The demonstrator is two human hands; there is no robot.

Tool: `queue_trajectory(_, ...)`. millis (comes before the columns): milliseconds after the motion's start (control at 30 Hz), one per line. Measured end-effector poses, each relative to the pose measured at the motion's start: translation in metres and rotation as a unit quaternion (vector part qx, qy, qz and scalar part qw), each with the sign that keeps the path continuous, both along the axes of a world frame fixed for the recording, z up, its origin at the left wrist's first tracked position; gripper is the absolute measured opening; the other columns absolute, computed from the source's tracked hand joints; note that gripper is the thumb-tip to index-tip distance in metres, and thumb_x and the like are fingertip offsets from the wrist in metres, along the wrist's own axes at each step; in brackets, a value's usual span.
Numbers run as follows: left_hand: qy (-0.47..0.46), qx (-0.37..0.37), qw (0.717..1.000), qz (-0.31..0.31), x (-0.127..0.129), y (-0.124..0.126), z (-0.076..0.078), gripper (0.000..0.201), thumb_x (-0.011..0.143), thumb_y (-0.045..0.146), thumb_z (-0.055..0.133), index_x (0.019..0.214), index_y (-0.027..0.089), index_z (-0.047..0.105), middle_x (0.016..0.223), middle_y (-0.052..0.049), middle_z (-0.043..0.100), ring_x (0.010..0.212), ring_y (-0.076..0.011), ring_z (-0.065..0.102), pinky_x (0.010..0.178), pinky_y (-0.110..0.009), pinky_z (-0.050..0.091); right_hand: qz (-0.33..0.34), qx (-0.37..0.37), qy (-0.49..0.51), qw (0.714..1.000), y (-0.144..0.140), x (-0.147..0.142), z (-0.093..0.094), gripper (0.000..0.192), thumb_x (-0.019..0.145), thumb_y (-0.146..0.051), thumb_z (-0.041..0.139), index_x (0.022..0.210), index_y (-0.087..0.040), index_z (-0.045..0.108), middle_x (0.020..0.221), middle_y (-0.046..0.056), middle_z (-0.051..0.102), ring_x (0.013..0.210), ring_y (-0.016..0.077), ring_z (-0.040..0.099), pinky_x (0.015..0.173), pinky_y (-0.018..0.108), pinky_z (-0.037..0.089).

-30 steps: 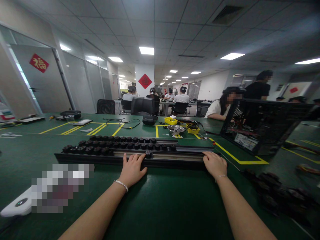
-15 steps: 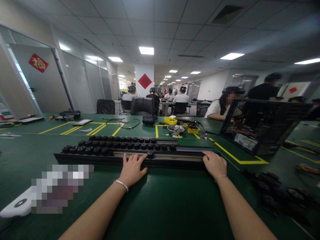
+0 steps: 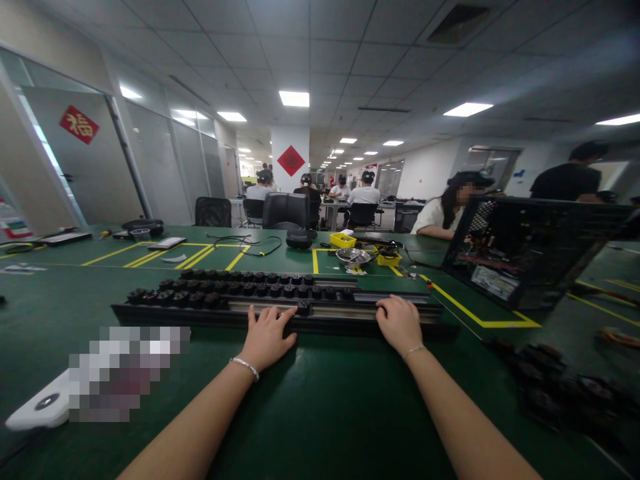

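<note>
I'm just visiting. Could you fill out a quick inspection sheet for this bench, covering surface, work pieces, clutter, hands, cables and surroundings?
Surface: green table with yellow lines.
Job's things: long black rails, rows of black knobs on them.
Clutter: yellow box, metal bowl, pile of black parts.
Hands: left hand and right hand lie flat on the front rail.
Cables: black cable behind the rails.
Surroundings: open computer case; seated people at other tables.

A matt green mat (image 3: 320,400) lies under black plastic rails (image 3: 350,313) with dull metal strips.
</note>
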State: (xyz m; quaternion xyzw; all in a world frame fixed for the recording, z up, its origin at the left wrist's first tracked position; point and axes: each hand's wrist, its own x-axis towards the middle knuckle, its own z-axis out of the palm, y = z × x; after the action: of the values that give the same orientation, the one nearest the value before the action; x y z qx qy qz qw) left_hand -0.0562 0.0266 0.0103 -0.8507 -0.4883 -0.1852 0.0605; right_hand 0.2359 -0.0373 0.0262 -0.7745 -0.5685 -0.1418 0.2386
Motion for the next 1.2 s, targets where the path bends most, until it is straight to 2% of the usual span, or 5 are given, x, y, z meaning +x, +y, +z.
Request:
queue_trajectory(133, 0.001, 0.011, 1.0, -0.002, 0.0, 0.001, -0.002, 0.056, 0.075, 0.044, 0.05, 0.129, 0.035, 0.041, 0.103, -0.005, 0.056, 0.108, -0.0259, 0.046, 0.104, -0.059, 0.006, 0.169, -0.064, -0.003, 0.984, 0.0, -0.053, 0.005, 0.035, 0.083, -0.028, 0.037, 0.112, -0.022, 0.057, 0.111, 0.005, 0.061, 0.108, 0.019, 0.049, 0.099, 0.038, 0.025)
queue_trajectory(233, 0.003, 0.02, 1.0, -0.002, 0.0, 0.001, -0.004, 0.055, 0.075, 0.043, 0.05, 0.129, 0.036, 0.04, 0.103, -0.005, 0.056, 0.108, -0.0263, 0.046, 0.104, -0.059, 0.007, 0.235, -0.099, -0.026, 0.967, -0.003, -0.084, 0.002, 0.043, 0.082, -0.034, 0.043, 0.124, -0.026, 0.048, 0.118, 0.005, 0.057, 0.112, 0.0201, 0.046, 0.103, 0.042, 0.018)
queue_trajectory(467, 0.015, 0.013, 1.0, 0.013, 0.003, -0.002, -0.001, 0.055, 0.075, 0.044, 0.05, 0.129, 0.038, 0.04, 0.103, -0.005, 0.055, 0.109, -0.0268, 0.045, 0.103, -0.06, 0.005, 0.221, -0.119, -0.044, 0.967, -0.001, -0.097, -0.004, 0.051, 0.078, -0.029, 0.048, 0.129, -0.032, 0.042, 0.117, 0.004, 0.055, 0.112, 0.02, 0.044, 0.103, 0.042, 0.013)
queue_trajectory(867, 0.044, 0.013, 0.998, 0.032, 0.006, -0.004, 0.0, 0.056, 0.076, 0.045, 0.05, 0.13, 0.041, 0.036, 0.104, -0.005, 0.054, 0.111, -0.0282, 0.042, 0.101, -0.063, 0.005, 0.213, -0.117, -0.042, 0.969, 0.008, -0.098, -0.005, 0.044, 0.077, -0.029, 0.048, 0.121, -0.03, 0.048, 0.106, 0.004, 0.059, 0.104, 0.0197, 0.048, 0.098, 0.038, 0.019)
queue_trajectory(1200, 0.043, 0.018, 0.999, 0.025, 0.006, -0.003, -0.001, 0.056, 0.075, 0.046, 0.049, 0.13, 0.04, 0.037, 0.104, -0.006, 0.054, 0.11, -0.0292, 0.042, 0.099, -0.065, 0.006, 0.219, -0.125, -0.07, 0.965, 0.007, -0.096, -0.004, 0.052, 0.078, -0.029, 0.048, 0.129, -0.033, 0.041, 0.105, 0.004, 0.057, 0.103, 0.0207, 0.048, 0.096, 0.037, 0.022)
